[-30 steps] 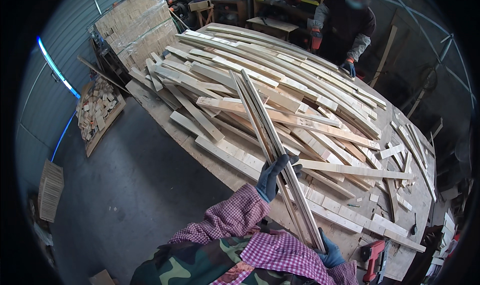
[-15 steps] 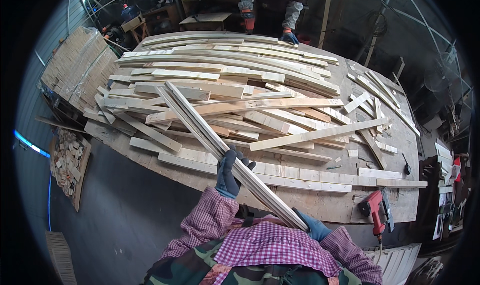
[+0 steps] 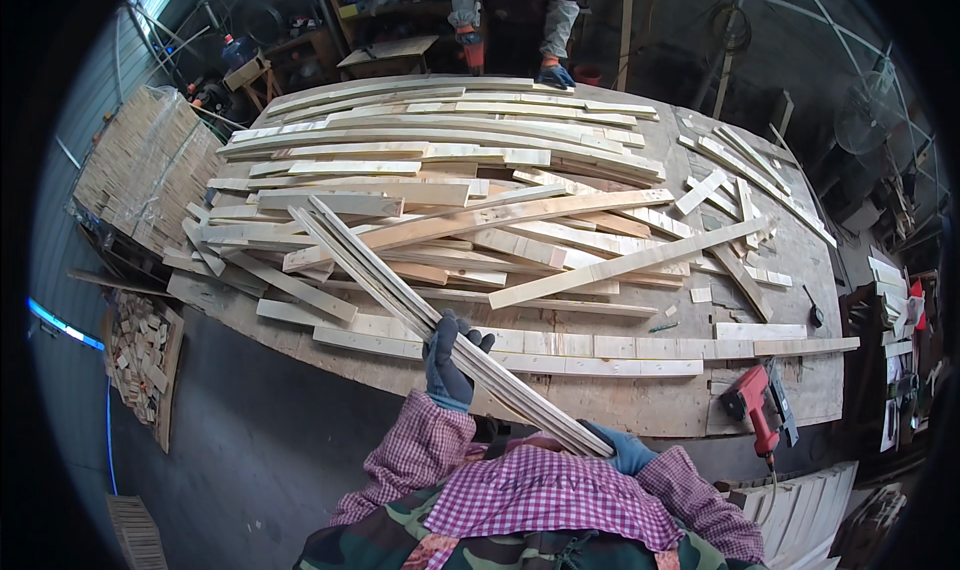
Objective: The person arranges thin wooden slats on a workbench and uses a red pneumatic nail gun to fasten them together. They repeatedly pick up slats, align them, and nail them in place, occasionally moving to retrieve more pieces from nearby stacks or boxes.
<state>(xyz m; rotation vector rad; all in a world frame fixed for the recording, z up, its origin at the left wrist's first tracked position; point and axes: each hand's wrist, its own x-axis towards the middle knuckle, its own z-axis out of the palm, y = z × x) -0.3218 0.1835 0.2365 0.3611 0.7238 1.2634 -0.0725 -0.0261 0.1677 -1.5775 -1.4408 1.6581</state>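
- Since half a second ago, the far tips of the strips (image 3: 500,382) have dipped slightly toward the near side of the pile, and the view has shifted a little with the head; both hands stay on the bundle.
- The left grip (image 3: 449,365) is wrapped around the strips near mid-length, probably to carry most of their weight and keep them together.
- The right grip (image 3: 628,452) clasps the near ends close to the body, its fingers mostly hidden; this seems to steady the bundle and keep its ends even.
- The strips slant up and leftward, raised in front of the desk (image 3: 645,407), their far ends over the loose boards (image 3: 500,218), perhaps so their length can be seen.
- Those boards lie crisscrossed, as if dropped there for picking over, while a straight row (image 3: 620,347) lines the near side.
- A red nailer (image 3: 748,398) sits at the near right edge, hose hanging down, seemingly parked within reach.
- Across the desk, a co-worker (image 3: 515,20) rests one glove (image 3: 555,73) at the far edge.
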